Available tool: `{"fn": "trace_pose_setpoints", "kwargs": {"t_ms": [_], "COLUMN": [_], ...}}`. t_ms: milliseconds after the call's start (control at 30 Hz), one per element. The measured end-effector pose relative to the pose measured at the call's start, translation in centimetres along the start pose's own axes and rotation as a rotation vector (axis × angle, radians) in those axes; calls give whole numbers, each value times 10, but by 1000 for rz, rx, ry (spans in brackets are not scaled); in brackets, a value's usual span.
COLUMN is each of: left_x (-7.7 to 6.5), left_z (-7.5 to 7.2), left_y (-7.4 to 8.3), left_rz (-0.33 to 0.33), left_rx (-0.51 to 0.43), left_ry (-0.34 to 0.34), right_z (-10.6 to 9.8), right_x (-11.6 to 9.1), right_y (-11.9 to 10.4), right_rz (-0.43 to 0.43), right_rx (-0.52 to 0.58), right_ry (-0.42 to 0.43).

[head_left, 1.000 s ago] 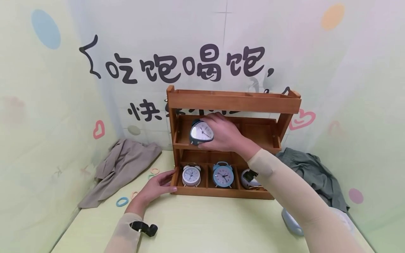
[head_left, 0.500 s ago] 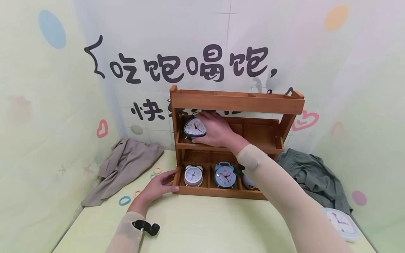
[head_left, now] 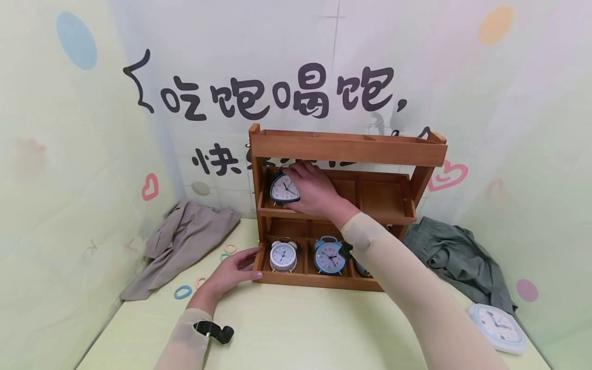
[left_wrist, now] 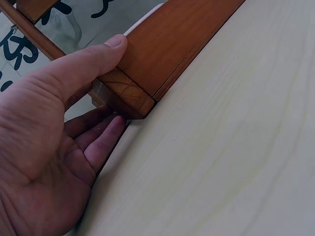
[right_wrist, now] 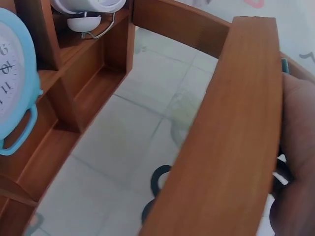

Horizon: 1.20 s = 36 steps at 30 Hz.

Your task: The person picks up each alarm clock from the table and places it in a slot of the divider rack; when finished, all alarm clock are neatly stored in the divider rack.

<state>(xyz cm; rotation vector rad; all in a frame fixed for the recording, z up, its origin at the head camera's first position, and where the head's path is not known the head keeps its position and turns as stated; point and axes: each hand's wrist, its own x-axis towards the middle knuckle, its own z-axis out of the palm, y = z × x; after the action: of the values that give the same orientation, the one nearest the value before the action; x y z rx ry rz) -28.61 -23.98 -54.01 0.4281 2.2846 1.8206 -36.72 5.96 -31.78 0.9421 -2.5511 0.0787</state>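
Note:
In the head view my right hand (head_left: pixel 314 189) grips a dark teal, rounded-triangular alarm clock (head_left: pixel 284 188) from its right side. This clock stands in the left compartment of the middle tier of a brown wooden shelf (head_left: pixel 347 149). My left hand (head_left: pixel 231 272) holds the shelf's lower left corner; in the left wrist view its thumb lies on the front board (left_wrist: pixel 167 44) and its fingers are against the side. On the bottom tier are a white twin-bell alarm clock (head_left: pixel 283 256) and a blue one (head_left: pixel 329 257). In the right wrist view the right hand (right_wrist: pixel 300 152) is mostly hidden by a shelf board.
A third, pale clock (right_wrist: pixel 88 6) sits in the bottom right compartment. A light blue square clock (head_left: pixel 499 326) lies on the table (head_left: pixel 296 329) at right. Grey-brown cloth (head_left: pixel 185 246), dark green cloth (head_left: pixel 458 262) and several coloured rings (head_left: pixel 183 292) lie around the shelf.
My right hand has carried the teal clock left and back into the middle tier's left compartment. The left hand has kept its place on the shelf corner.

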Motion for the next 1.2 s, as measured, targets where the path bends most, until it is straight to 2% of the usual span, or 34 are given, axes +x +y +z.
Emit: {"fn": "trace_pose_setpoints", "kwargs": {"t_ms": [167,367,500,600,733,900,1200], "left_x": [1,1,2,2,2,1,0], "left_z": [0,0,0,0,0,0,1], "left_y": [0,0,1,2,3,4,2], "left_rz": [5,10,11,10,4,2,-2], "left_rx": [-2,3,8,16,17,17,11], "left_ry": [-5,-6,-10,-5,-2,-1,9], "right_z": [-7,-26,-40,-46,-49,-47,-43], "right_x": [2,6,5,2,-2,-8,-32], "right_y": [-6,-18,-21,-19,-15,-9,4], "right_rz": [-14,-45,-19,14,38,11,-27], "right_rx": [-57,-131,-100,-57,7,61,162], "right_ry": [-47,-189,-297,-336,-343,-333,-230]}}
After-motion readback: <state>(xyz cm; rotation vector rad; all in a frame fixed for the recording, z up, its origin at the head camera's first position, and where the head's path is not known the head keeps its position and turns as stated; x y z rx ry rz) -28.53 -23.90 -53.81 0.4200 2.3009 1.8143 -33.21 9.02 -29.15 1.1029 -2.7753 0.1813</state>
